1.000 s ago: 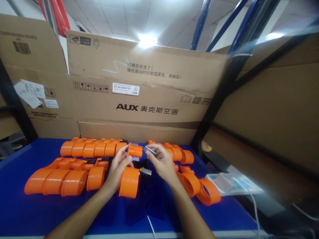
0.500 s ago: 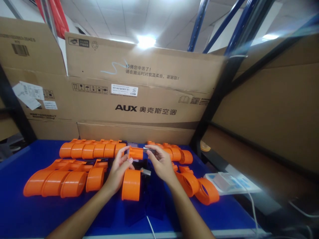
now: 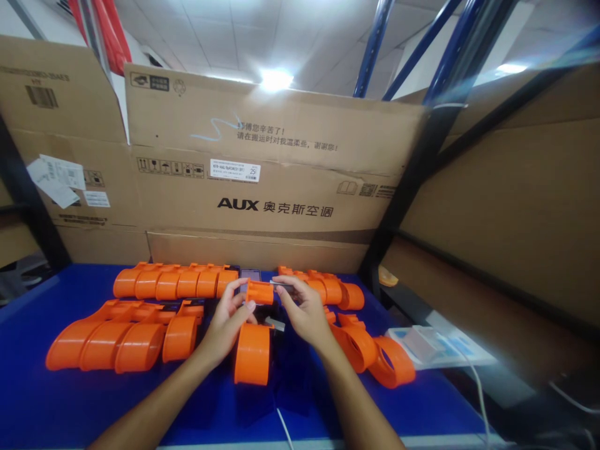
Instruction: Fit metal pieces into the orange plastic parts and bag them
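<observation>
My left hand (image 3: 232, 315) is closed around a small ribbed orange plastic piece (image 3: 260, 292), thumb below and fingers at its left end. My right hand (image 3: 302, 306) pinches a thin grey strip (image 3: 281, 287) between thumb and fingertips. The strip meets the right end of the orange piece; how deep it sits I cannot tell. Below my left fingers hangs a wide orange ring (image 3: 253, 354), with a small grey metal tab (image 3: 275, 324) by its upper right. Whether ring and ribbed piece are joined is hidden. Dark items behind are shaded.
Orange rings with ribbed tops stand in rows at the left (image 3: 140, 344), back left (image 3: 187, 284), back right (image 3: 332, 290) and right (image 3: 391, 362). A white-and-blue tray (image 3: 469, 353) lies at the right. Cardboard (image 3: 262, 187) walls the back. A white cable (image 3: 284, 428) crosses the blue tabletop (image 3: 187, 412).
Ribbed orange piece and ring have shifted slightly right and down with my left hand. Less of the grey strip shows between the piece and my right fingers.
</observation>
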`<state>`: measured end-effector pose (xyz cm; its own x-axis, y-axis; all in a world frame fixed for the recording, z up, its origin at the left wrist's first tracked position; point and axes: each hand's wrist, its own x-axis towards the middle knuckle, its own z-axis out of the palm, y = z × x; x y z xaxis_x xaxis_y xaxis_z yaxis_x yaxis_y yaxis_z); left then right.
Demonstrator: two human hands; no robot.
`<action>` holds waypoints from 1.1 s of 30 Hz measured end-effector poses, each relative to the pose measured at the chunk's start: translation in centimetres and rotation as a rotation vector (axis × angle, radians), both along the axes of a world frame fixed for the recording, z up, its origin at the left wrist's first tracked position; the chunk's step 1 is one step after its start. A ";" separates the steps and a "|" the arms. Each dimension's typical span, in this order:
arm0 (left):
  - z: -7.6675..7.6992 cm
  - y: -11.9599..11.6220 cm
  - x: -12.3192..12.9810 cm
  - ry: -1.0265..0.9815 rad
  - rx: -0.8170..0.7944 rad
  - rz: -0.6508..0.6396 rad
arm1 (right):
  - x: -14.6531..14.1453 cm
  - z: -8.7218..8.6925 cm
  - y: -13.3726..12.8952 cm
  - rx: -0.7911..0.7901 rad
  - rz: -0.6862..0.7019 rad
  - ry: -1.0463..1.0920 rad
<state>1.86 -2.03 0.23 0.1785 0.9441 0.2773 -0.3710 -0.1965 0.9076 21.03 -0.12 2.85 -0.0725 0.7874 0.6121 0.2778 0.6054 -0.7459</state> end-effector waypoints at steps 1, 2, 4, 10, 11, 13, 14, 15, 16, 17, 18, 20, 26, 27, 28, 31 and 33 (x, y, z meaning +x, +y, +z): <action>0.0 0.0 0.0 0.005 0.001 -0.005 | 0.0 0.0 0.0 0.010 -0.002 -0.014; -0.1 0.1 0.1 0.009 0.002 -0.006 | 0.0 0.1 0.0 0.016 0.000 -0.023; -0.1 0.1 0.1 0.013 0.003 0.000 | 0.0 0.0 0.0 0.016 0.007 -0.034; 0.2 0.1 -0.3 -0.004 -0.032 0.079 | 0.2 -0.4 0.7 0.010 -0.064 0.085; 0.2 0.2 -0.3 -0.013 -0.038 0.102 | 0.3 -0.5 0.8 0.005 -0.079 0.115; 0.2 0.3 -0.4 -0.032 -0.045 0.136 | 0.5 -0.7 1.0 -0.007 -0.101 0.143; 0.2 0.3 -0.4 -0.041 -0.047 0.145 | 0.6 -0.7 1.0 -0.009 -0.110 0.146; 0.2 0.4 -0.4 -0.046 -0.048 0.150 | 0.6 -0.8 1.1 -0.009 -0.117 0.145; 0.2 0.4 -0.4 -0.049 -0.049 0.152 | 0.7 -0.8 1.0 -0.005 -0.120 0.142; 0.1 0.4 -0.4 -0.049 -0.050 0.154 | 0.7 -0.8 1.0 0.003 -0.118 0.136; 0.1 0.4 -0.4 -0.049 -0.051 0.155 | 0.7 -0.7 0.9 0.013 -0.112 0.126; 0.1 0.5 -0.5 -0.046 -0.056 0.153 | 0.7 -0.5 0.7 0.039 -0.097 0.087; 0.3 0.5 -0.7 -0.001 -0.050 0.147 | 0.4 0.1 0.1 0.117 -0.089 -0.012; 0.3 0.5 -0.7 0.005 -0.047 0.144 | 0.3 0.1 0.0 0.119 -0.087 -0.023; 0.3 0.5 -0.7 0.010 -0.044 0.138 | 0.3 0.1 0.0 0.121 -0.084 -0.035; 0.1 0.4 -0.6 0.028 -0.028 0.121 | 0.4 0.1 0.1 0.131 -0.067 -0.073; 0.0 0.4 -0.6 0.041 -0.021 0.113 | 0.4 0.1 0.1 0.140 -0.033 -0.102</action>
